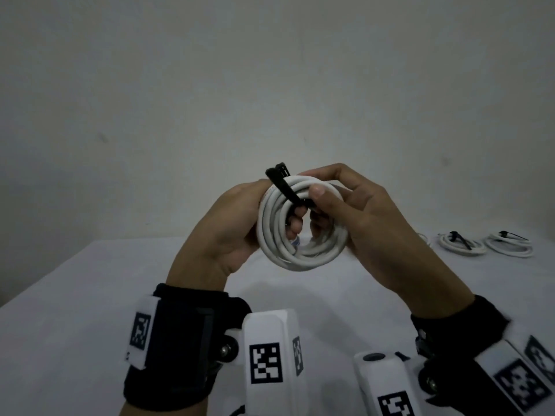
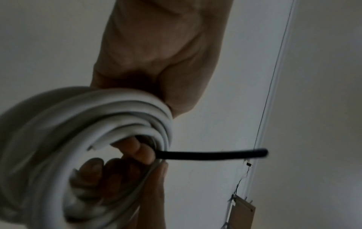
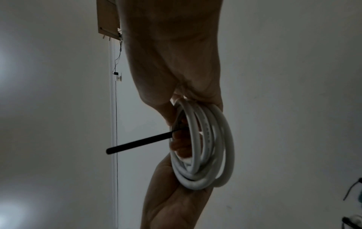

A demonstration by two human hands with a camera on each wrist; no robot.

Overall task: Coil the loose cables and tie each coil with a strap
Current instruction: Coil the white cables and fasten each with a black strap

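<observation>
The right hand (image 1: 354, 211) pinches the black strap (image 1: 288, 187) between thumb and fingertips where it comes down across the face of the white cable coil (image 1: 300, 229), near the coil's open centre; its grip is clenched on the strap, apparently to draw it around the bundled turns. The left hand (image 1: 228, 223) cups the coil's left rim, with its fingers (image 1: 295, 226) curled through the middle, so its grip is grasping the coil itself and keeps the loops stacked so they cannot spring apart while the strap goes round. The strap passes over the top of the turns, and its buckle end stands up just above the coil's upper edge. In the left wrist view the strap's (image 2: 211, 154) free length sticks straight out past the cable turns (image 2: 101, 117) beside the fingertips; the right wrist view shows the same tail (image 3: 140, 143) jutting out from the coil (image 3: 205, 147), so it is not yet fastened.

The coil is held in the air between both hands, well above the white surface (image 1: 90, 295), probably so the strap can pass freely through the centre. Two more white coils (image 1: 462, 243) (image 1: 509, 244) lie on the surface far to the right, each with a black strap on it, which suggests they are finished and set aside.
</observation>
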